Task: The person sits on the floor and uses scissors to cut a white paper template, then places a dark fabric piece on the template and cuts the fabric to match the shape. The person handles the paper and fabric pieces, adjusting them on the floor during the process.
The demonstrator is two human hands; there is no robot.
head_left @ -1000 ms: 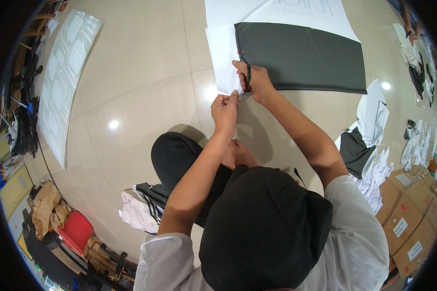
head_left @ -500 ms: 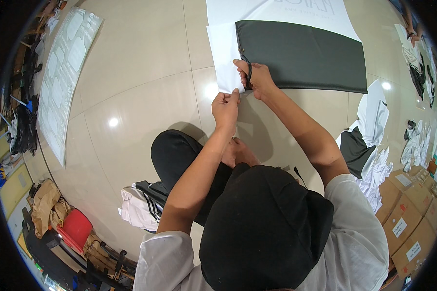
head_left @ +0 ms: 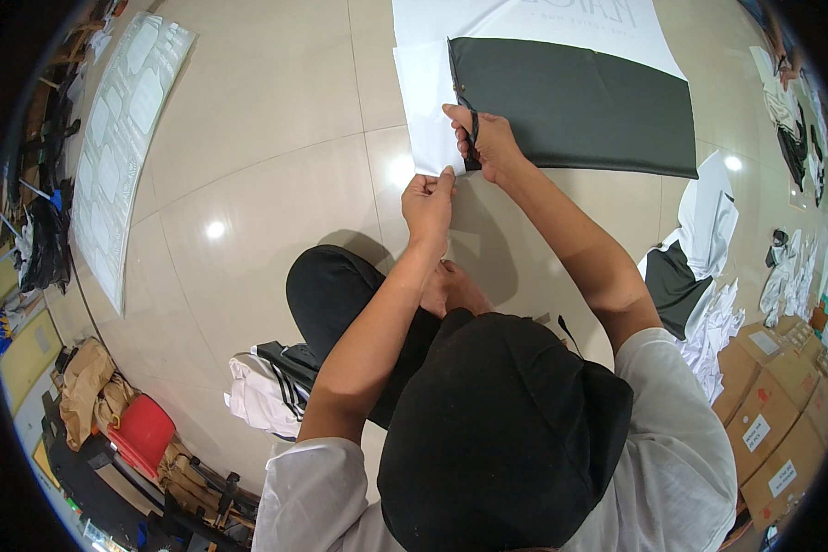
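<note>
A dark grey rectangular sheet [head_left: 580, 106] lies on a white sheet [head_left: 423, 101] that sticks out past its left edge and carries faint print at the far side. My right hand [head_left: 492, 145] grips black-handled scissors [head_left: 474, 131] at the dark sheet's left edge. The blades run away from me along that edge, partly hidden. Thumb and fingers of my left hand [head_left: 428, 202] pinch the near edge of the white strip, just left of the dark sheet's corner.
On the glossy tiled floor [head_left: 258, 193] a whitish panel with moulded shapes [head_left: 124, 138] lies at left. White and black scraps [head_left: 685, 285] and cardboard boxes [head_left: 764, 414] are at right. A red chair [head_left: 145, 432] stands lower left, and another person's hand [head_left: 786, 72] shows far right.
My right hand and the scissors have shifted slightly away from me along the dark sheet's left edge. The left hand keeps its hold on the white sheet.
</note>
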